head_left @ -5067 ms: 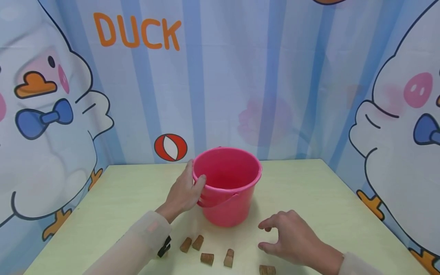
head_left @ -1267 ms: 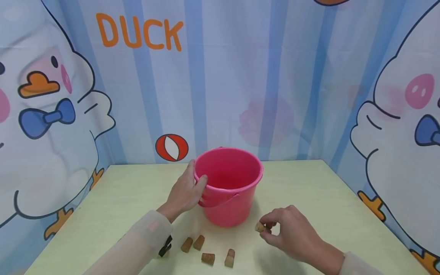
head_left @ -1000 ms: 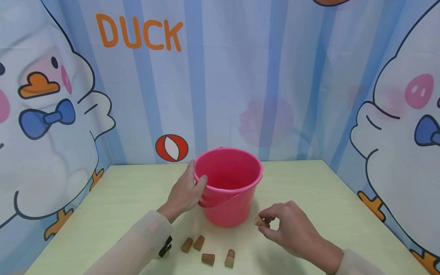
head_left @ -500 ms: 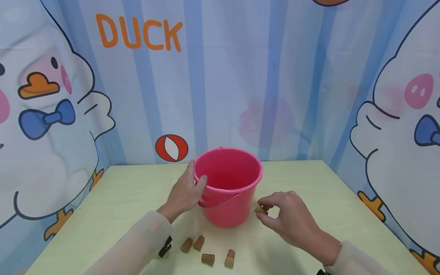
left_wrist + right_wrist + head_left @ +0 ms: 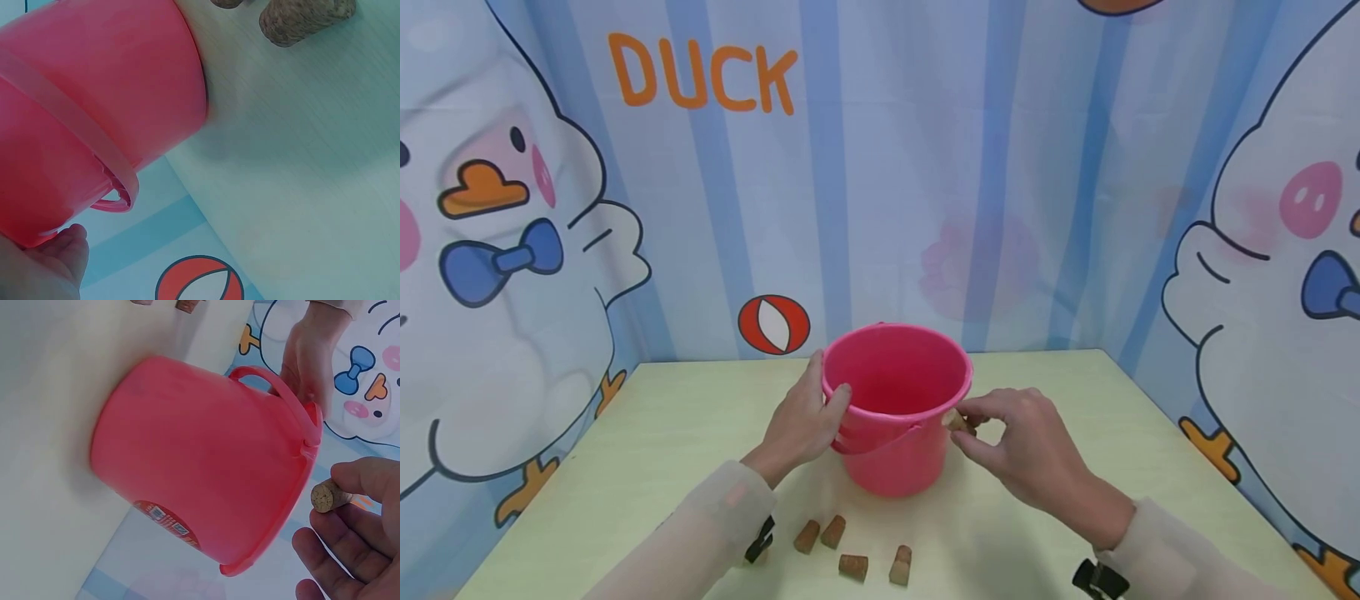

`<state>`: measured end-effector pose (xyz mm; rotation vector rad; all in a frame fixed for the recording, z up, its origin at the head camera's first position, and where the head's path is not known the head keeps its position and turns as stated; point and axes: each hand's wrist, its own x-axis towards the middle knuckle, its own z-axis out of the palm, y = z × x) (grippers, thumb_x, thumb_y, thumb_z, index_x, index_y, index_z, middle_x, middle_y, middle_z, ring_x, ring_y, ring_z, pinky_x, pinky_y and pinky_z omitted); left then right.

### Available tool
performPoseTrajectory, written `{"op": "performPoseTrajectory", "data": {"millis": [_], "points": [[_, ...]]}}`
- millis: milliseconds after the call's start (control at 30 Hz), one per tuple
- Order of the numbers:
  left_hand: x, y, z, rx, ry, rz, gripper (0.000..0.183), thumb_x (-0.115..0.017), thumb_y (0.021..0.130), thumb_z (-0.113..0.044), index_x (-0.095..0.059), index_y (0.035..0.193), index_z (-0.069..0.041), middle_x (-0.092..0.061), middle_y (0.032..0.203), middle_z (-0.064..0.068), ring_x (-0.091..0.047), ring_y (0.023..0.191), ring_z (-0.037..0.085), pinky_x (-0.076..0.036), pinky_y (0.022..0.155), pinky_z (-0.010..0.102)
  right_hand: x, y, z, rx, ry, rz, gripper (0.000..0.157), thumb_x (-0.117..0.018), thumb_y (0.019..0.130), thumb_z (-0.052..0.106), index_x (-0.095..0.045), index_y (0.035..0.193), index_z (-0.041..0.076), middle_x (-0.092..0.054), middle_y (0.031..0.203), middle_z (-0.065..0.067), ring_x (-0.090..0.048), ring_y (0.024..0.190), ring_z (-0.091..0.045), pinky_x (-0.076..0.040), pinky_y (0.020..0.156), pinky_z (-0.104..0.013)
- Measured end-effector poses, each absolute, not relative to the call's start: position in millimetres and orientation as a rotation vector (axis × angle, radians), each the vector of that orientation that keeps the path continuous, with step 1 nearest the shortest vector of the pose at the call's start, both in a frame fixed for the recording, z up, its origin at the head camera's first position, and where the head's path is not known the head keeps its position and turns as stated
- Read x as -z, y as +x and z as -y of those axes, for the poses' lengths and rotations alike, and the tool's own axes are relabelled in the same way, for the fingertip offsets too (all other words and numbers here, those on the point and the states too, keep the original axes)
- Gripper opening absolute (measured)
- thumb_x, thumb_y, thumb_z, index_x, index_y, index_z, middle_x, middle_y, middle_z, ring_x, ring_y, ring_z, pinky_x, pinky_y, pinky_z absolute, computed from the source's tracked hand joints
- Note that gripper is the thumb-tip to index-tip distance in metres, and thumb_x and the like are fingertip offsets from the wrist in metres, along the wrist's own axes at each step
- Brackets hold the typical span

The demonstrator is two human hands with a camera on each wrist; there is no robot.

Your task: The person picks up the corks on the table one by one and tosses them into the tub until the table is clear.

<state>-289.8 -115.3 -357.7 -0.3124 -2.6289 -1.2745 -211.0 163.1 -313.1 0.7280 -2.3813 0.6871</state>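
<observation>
A pink plastic bucket (image 5: pixel 891 458) stands upright on the table, its handle hanging down against its front. My left hand (image 5: pixel 801 417) grips the left side of the rim, thumb inside; in the left wrist view part of this hand (image 5: pixel 56 265) shows at the rim. Between thumb and fingertips, my right hand (image 5: pixel 1033 450) pinches a cork stopper (image 5: pixel 953 420) just below the bucket's right rim. The right wrist view shows this cork (image 5: pixel 326 497) from its round end, held beside the bucket mouth, the other fingers loosely bent. The bucket's floor is hidden from the head view.
Several more corks lie on the pale table (image 5: pixel 662 442) in front of the bucket, among them one cork (image 5: pixel 853 567) on its side and another cork (image 5: pixel 901 565). Part of the table lies behind my left sleeve (image 5: pixel 700 517). A printed duck curtain (image 5: pixel 902 167) closes off the back and sides.
My right hand has picked up the cork from the front right of the table and raised it to the bucket's rim. The left hand keeps its grip in place.
</observation>
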Motion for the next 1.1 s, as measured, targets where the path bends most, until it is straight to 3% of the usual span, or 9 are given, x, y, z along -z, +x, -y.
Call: {"op": "performPoseTrajectory", "data": {"millis": [100,367,700,1100], "points": [[357.9,-289.9,115.5,1.273,-0.318,2.628,0.084,-0.065,0.097,-0.033,-0.016,0.164,-0.018,-0.043,0.152,0.004,-0.049,0.131,0.028,-0.061,0.084,0.043,308.1,-212.8,-161.2,-0.687,0.728,2.36,0.024,-0.09,0.078,0.015,-0.082,0.101,0.017,-0.073,0.085,0.013,-0.065,0.079,-0.004,-0.051,0.081,-0.042],[359.2,-289.9,116.3,1.275,-0.323,2.624,0.085,-0.065,0.097,-0.032,-0.015,0.164,-0.018,-0.042,0.154,0.005,-0.048,0.133,0.03,-0.061,0.085,0.044,297.4,-219.8,-155.0,-0.695,0.739,2.347,0.019,-0.088,0.08,0.014,-0.081,0.098,0.018,-0.072,0.085,0.013,-0.065,0.078,-0.005,-0.053,0.064,-0.028],[359.9,-291.6,115.9,1.278,-0.332,2.607,0.081,-0.066,0.096,-0.032,-0.021,0.162,-0.019,-0.047,0.148,0.003,-0.052,0.127,0.026,-0.062,0.082,0.042,289.4,-234.5,-144.5,-0.701,0.743,2.344,0.022,-0.09,0.078,0.015,-0.081,0.099,0.014,-0.071,0.083,0.008,-0.067,0.076,-0.014,-0.056,0.066,-0.029],[359.0,-292.6,113.9,1.27,-0.322,2.61,0.078,-0.066,0.097,-0.03,-0.022,0.161,-0.019,-0.048,0.148,0.003,-0.053,0.126,0.027,-0.062,0.081,0.042,287.3,-250.4,-134.9,-0.696,0.728,2.383,0.02,-0.087,0.082,0.015,-0.081,0.101,0.01,-0.072,0.082,0.004,-0.063,0.068,-0.011,-0.054,0.06,-0.026]]}}
